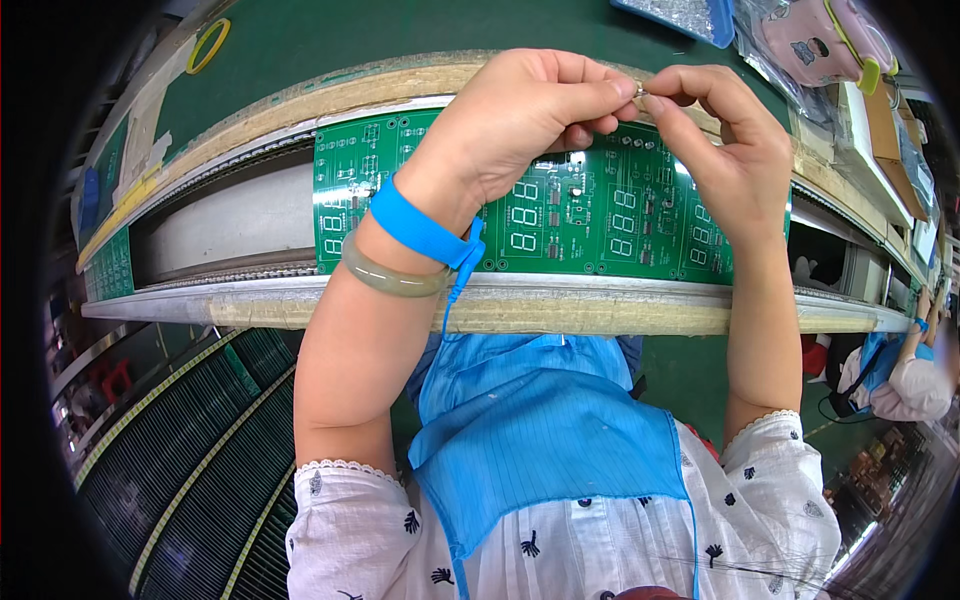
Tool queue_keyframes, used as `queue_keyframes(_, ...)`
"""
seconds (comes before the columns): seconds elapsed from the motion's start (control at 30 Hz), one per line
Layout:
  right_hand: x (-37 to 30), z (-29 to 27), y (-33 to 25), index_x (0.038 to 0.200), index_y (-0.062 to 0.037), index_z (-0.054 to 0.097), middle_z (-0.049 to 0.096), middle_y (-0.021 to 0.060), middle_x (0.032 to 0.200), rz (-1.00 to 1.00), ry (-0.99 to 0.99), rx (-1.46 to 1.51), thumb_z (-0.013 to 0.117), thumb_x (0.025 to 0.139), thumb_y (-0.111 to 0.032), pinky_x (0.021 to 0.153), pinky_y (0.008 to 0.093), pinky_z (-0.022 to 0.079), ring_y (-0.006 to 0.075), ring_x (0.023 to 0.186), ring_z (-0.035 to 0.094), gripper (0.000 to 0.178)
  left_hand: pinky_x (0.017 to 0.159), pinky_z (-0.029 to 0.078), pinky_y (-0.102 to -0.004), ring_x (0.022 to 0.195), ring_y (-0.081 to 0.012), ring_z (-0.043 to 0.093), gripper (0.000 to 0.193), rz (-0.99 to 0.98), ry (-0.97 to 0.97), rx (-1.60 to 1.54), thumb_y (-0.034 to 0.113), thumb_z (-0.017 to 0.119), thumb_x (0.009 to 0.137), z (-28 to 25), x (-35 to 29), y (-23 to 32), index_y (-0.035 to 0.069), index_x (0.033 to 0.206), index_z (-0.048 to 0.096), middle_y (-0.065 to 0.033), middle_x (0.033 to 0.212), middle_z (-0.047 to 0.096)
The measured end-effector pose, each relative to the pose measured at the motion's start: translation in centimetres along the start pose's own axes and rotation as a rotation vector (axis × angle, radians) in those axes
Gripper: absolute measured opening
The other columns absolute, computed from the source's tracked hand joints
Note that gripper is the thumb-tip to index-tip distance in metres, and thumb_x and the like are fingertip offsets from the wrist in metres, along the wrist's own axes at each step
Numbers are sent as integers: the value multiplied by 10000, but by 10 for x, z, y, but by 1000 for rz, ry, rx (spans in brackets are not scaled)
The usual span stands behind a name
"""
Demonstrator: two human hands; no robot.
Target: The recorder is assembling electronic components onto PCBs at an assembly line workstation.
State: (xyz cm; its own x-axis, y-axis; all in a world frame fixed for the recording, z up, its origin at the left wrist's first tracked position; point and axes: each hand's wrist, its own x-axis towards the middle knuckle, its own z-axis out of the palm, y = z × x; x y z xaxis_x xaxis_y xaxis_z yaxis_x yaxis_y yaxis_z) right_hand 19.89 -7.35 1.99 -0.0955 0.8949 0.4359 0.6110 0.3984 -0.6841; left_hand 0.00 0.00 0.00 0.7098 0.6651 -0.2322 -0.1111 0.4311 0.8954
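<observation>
Both hands meet above the far edge of a green circuit board (585, 225) printed with white digit outlines. My left hand (540, 110), with a blue wrist strap (415, 228) and a pale bangle (395, 276) on its arm, is closed in a pinch. Close against it, my right hand (730, 140) pinches with thumb and forefinger. Between the fingertips is a tiny part with a metallic glint (640, 92), too small to name. It seems to touch both hands' fingertips. The board lies across the rails of a conveyor, partly covered by my hands.
Conveyor rails (560, 305) run left to right before me. Another green board (108, 268) sits at the far left. Beyond are a yellow ring (208, 46), a blue tray (685, 22) of small clear parts and a pink bag (815, 40). Slotted black racks (190, 440) stand lower left.
</observation>
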Motion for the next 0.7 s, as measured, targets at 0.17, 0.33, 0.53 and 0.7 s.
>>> queue_keyframes(0.17, 0, 0, -4, 1010, 26, 717, 707, 56, 992, 9, 21, -52, 744, 878, 0, 822, 259, 506, 129, 919, 636, 137, 705, 499, -162, 769, -15, 587, 177, 13, -3, 11, 254, 695, 992, 1, 0, -1, 82, 998, 737, 37, 923, 708)
queue_keyframes(0.33, 0, 0, -4, 961, -58, 757, 725, 63, 907, -5, 38, -104, 775, 827, -96, 778, 316, 555, 197, 854, 684, 140, 717, 503, -171, 783, -32, 601, 179, 106, 143, 145, 208, 690, 983, 7, -1, 0, 53, 1058, 740, 19, 942, 719)
queue_keyframes(0.53, -4, 2, -2, 891, -81, 750, 690, 41, 952, -89, -150, -381, 760, 789, -119, 838, 404, 505, 273, 955, 616, 109, 728, 496, -199, 817, -71, 627, 213, 290, 423, 113, 157, 681, 985, 7, 5, 1, -26, 1090, 710, -20, 919, 715)
queue_keyframes(0.7, -3, 4, -5, 863, -81, 741, 676, 35, 973, -74, -207, -477, 756, 781, -128, 848, 421, 479, 290, 988, 594, 95, 660, 440, -161, 753, -18, 564, 205, 268, 440, 33, 178, 671, 1012, 10, 1, 4, -15, 1080, 679, 25, 876, 667)
